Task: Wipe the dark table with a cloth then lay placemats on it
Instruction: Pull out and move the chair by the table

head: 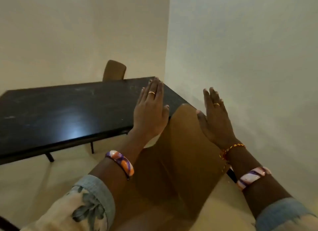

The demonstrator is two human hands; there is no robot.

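My left hand (pixel 150 108) and my right hand (pixel 214 117) are both raised flat in front of me, palms away, fingers straight and close together, holding nothing. The left one shows over the near right corner of the dark table (pixel 56 113); the right one is off past that corner, toward the pale wall (pixel 258 67). I cannot tell whether the left touches the tabletop.

The table is a long black slab, glossy, with a bright patch of reflected light near its front edge and faint grey smears and scuff marks scattered across the surface. Its thin dark legs (pixel 49 157) stand on a light floor (pixel 34 184). Its right end sits against the wall.

A brown chair back (pixel 114 70) rises behind the table's far edge. A second brown chair back (pixel 180 153) stands just beside the table's near right corner, between my forearms. Each wrist carries a patterned bangle (pixel 121 162).
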